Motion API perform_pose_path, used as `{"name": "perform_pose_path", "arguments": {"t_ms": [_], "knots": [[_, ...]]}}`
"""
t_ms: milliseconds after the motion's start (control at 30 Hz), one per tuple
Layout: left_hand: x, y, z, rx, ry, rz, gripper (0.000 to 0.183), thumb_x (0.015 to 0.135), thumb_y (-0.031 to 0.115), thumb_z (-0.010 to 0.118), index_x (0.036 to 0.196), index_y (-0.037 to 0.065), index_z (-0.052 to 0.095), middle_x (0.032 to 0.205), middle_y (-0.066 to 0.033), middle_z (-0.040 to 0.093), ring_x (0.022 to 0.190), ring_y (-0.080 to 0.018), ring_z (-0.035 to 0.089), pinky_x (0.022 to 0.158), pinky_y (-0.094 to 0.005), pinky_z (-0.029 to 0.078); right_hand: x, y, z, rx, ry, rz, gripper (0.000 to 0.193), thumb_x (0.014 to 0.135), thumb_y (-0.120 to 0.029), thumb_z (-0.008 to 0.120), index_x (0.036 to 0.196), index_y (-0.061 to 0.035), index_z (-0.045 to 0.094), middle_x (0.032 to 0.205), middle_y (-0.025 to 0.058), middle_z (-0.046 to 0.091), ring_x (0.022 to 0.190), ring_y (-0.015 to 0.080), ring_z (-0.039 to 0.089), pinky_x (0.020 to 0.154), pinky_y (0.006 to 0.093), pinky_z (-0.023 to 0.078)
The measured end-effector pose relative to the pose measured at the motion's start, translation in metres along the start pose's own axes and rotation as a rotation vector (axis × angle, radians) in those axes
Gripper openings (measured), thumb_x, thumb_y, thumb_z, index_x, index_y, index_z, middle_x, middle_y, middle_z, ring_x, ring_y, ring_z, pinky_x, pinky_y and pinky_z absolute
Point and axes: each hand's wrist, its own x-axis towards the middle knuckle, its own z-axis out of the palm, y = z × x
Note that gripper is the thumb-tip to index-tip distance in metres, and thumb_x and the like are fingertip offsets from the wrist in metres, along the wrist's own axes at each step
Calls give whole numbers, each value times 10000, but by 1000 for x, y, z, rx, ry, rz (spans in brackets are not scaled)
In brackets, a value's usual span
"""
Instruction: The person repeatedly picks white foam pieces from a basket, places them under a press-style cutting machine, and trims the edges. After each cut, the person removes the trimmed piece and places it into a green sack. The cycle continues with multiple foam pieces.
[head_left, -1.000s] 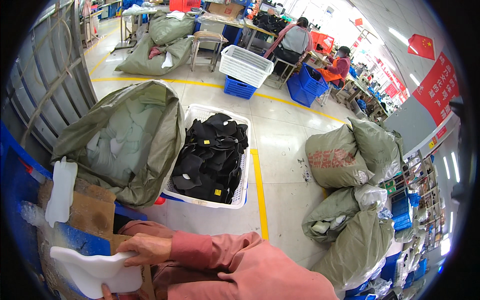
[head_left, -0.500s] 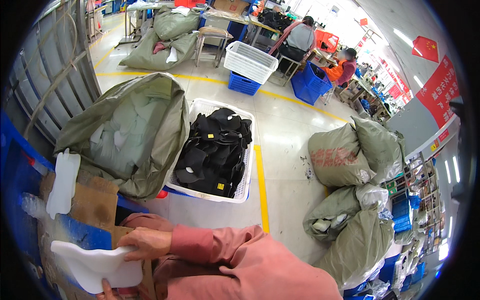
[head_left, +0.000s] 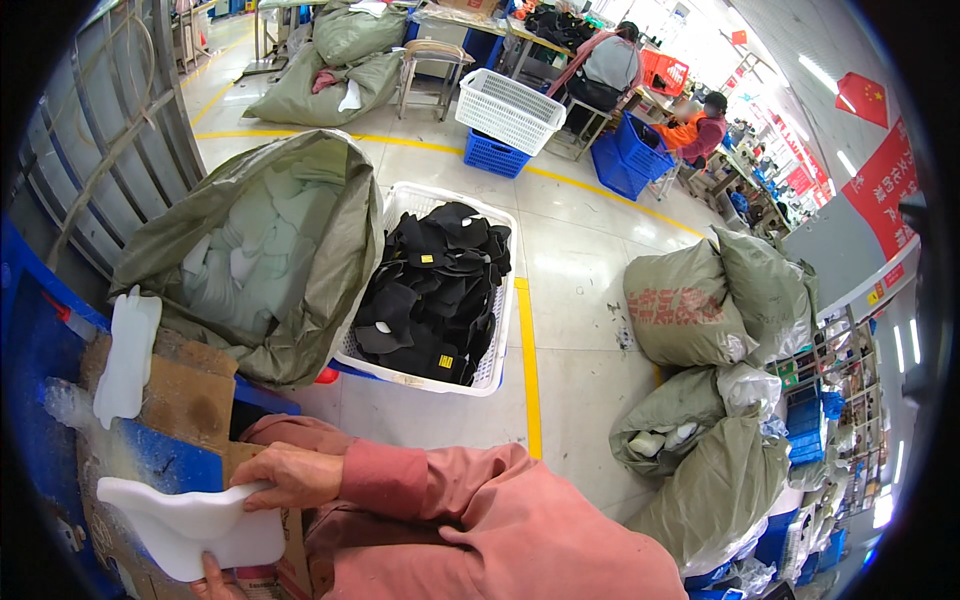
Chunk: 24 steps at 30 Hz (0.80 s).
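A white, curved foam piece (head_left: 200,535) is held between my two hands at the lower left. My right hand (head_left: 290,475), in a pink sleeve, pinches its upper right edge, thumb on the near face. From below, my left hand (head_left: 215,580) grips its lower edge; only part of that hand shows, the rest being cut off by the picture's edge. Under the piece lies a worn cardboard-covered work surface (head_left: 190,395) with a blue part. A second flat white foam piece (head_left: 128,358) rests at its far left.
An open green sack (head_left: 350,280) of pale foam pieces stands ahead. Beside it, a white basket (head_left: 508,300) holds black pieces (head_left: 430,290). Full sacks (head_left: 680,300) are piled on the right. Farther off are stacked crates (head_left: 510,110) and two seated people. Metal bars (head_left: 100,150) rise at left.
The view has shifted slightly. Both hands keep hold of the foam piece, which is almost in the same place and pose.
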Motion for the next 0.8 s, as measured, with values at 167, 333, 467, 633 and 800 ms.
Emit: {"name": "perform_pose_path", "arguments": {"t_ms": [167, 333, 467, 633, 800], "knots": [[-1, 0, -12, 77, -7, -31, 502, 1057, 181, 618, 1489, -36, 482, 1369, -200, 601, 1223, -309, 608, 1035, -463, 508, -3, -5, -1, 3, 27, -8, 210, 940, -116, 743, 1109, 7, 714, 903, 202, 735, 825, 349, 717, 727, 398, 537], [-12, 18, 3, 232, -31, -197, 537, 1038, 201, 629, 1501, -26, 478, 1328, -218, 635, 1146, -333, 653, 963, -468, 559, -2, -19, -8, -136, -43, 79, 252, 932, -172, 747, 1115, -1, 721, 916, 184, 739, 865, 343, 720, 764, 431, 540], [-42, 25, 32, -52, -15, 8, 507, 1026, 135, 631, 1479, -47, 492, 1368, -196, 610, 1186, -309, 640, 964, -441, 563, -3, -30, -14, -516, -158, 13, 315, 967, -242, 708, 1229, -68, 720, 1005, 165, 734, 1043, 321, 691, 951, 425, 519], [-55, 40, 38, 261, 183, 40, 509, 985, 137, 681, 1450, -15, 540, 1338, -118, 663, 1199, -250, 629, 1056, -404, 500, 13, -48, -18, -26, -367, 331, 332, 1043, -134, 658, 1342, 10, 627, 1135, 54, 712, 1027, 135, 633, 910, 323, 539], [-68, 61, 14, 156, -5, 1, 467, 1032, 266, 702, 1406, 8, 596, 1267, -93, 694, 1077, -165, 672, 915, -345, 563, 68, -61, 4, -107, -264, 346, 211, 933, -77, 713, 1109, 39, 724, 755, 50, 702, 659, 130, 661, 625, 295, 524]]}}
